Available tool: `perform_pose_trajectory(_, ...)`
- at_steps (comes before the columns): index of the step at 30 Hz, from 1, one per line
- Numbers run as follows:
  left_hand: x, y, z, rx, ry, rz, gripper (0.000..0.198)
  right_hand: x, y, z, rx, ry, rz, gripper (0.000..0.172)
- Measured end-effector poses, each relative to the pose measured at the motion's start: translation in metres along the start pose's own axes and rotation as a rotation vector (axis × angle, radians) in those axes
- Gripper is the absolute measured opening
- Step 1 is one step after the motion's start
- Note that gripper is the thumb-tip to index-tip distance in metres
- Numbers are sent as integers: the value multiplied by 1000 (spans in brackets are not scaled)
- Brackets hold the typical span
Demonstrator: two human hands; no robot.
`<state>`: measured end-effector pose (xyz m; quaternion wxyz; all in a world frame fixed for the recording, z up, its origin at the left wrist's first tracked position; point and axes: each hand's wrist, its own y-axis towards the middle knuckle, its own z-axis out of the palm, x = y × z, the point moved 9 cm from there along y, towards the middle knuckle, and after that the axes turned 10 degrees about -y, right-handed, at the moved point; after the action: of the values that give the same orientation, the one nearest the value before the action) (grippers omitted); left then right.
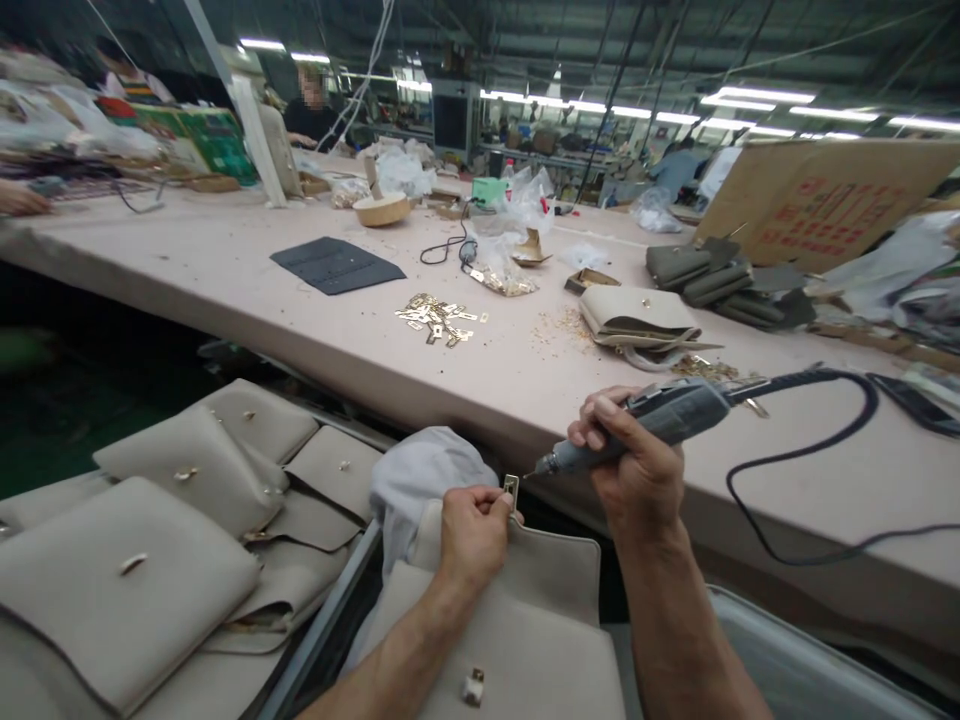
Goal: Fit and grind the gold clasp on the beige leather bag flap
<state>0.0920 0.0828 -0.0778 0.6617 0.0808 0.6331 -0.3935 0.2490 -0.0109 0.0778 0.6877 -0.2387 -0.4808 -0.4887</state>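
Note:
My left hand point(476, 535) pinches a small gold metal plate point(511, 486) with a slot in it, at the edge of a beige leather bag flap point(559, 565). The bag point(540, 660) rests in front of me, with a metal turn lock point(473, 687) on its lower part. In my right hand point(637, 450) is a grey corded electric screwdriver point(667, 415), its fingers wrapped round the body. The tool's thin tip points left at the gold plate, a small distance from it. Whether the plate is fastened to the flap is hidden by my fingers.
On the pink table point(337, 350) lie a pile of gold plates point(435, 318), a black sheet point(337, 265), and a folded beige bag point(641, 315). Several beige bags point(127, 580) are stacked at left. The tool's cord point(806, 555) loops over the right side. A cardboard box point(832, 200) stands behind.

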Motion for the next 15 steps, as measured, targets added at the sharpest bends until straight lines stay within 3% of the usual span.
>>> perform_pose_trajectory(9,7,-2,-4,-13,-54,21,24,-6,-15,18,182,-116,-113,16)
perform_pose_trajectory(15,4,-5,-5,-10,-31,53,24,-10,-21,22,186,-159,-142,14)
